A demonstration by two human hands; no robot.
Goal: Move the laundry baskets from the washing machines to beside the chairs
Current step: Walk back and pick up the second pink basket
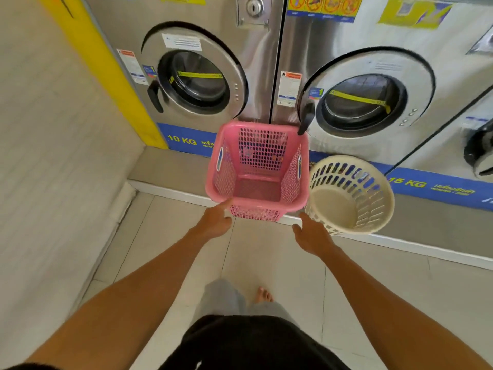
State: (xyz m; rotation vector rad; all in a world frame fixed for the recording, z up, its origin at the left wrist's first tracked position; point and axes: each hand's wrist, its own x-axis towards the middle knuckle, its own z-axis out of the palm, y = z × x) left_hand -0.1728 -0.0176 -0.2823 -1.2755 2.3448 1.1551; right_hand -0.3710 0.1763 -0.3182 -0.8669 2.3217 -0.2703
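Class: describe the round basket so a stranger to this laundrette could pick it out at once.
Find the washing machine labelled 15 KG. On the raised ledge below its door sits the cream basket, just beyond the right hand. Unlike the pink basket touching its left side, it is round with slotted walls.

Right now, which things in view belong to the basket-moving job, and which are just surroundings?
Part of the job:
pink basket, empty, on the ledge
white round basket, empty, beside it
left hand, at the pink basket's near rim
right hand, reaching between the baskets

Just surroundings:
10 KG washer, door shut
15 KG washer, door shut
tiled floor
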